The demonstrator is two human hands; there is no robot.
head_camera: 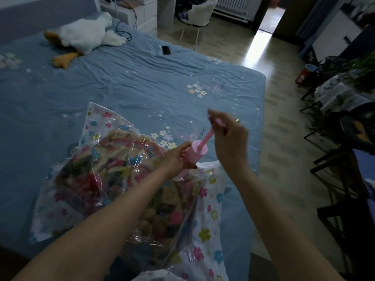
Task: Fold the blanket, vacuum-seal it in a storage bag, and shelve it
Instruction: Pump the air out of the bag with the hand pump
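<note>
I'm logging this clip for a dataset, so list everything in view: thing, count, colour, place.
bed: one, blue flowered sheet, fills the left and middle.
bag: one, clear with a flower print, on the near part of the bed.
blanket: one, multicoloured, inside the bag.
pump: one, pink, standing on the bag with its rod drawn out.
goose toy: one, white with orange feet, far left on the bed.
phone: one, black, far side of the bed.
chair: one, white, on the floor beyond the bed.
left hand: grips the pump's barrel.
right hand: grips the pump's handle.
</note>
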